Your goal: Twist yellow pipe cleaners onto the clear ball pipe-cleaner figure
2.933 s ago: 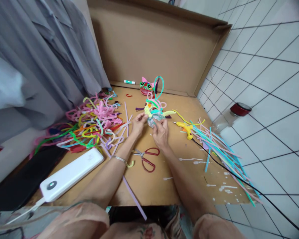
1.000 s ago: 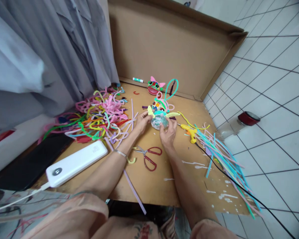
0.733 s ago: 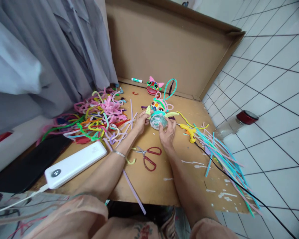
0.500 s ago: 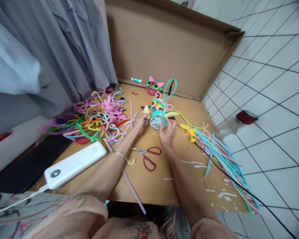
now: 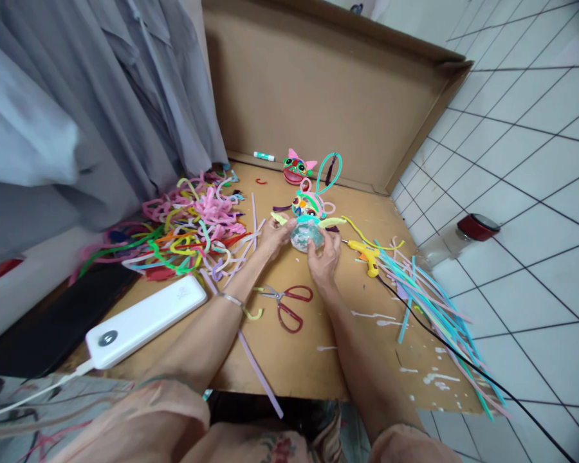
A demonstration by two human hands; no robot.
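While left hand [image 5: 276,239] pinches one yellow strip [image 5: 278,218] | right hand [image 5: 325,259]: one ball [image 5: 303,236]

The round body [image 5: 305,238] looks like clear, glossy plastic; the pale yellow side piece [image 5: 278,218] is fuzzy and matt. The tangled pipe cleaners [image 5: 222,212] show a soft, fluffy pile, the straight stems [image 5: 412,275] a sleeker one. The glue gun [image 5: 369,255] is smooth yellow plastic. The scissors [image 5: 278,296] pair shiny metal blades with smooth red handles. The power bank [image 5: 146,321] has a smooth, white plastic shell. The cardboard [image 5: 318,90] is matt brown, the counter [image 5: 294,370] wood-like with whitish drips, the curtain [image 5: 139,83] soft, dull cloth, the wall tiles [image 5: 521,193] smooth and faintly glossy.
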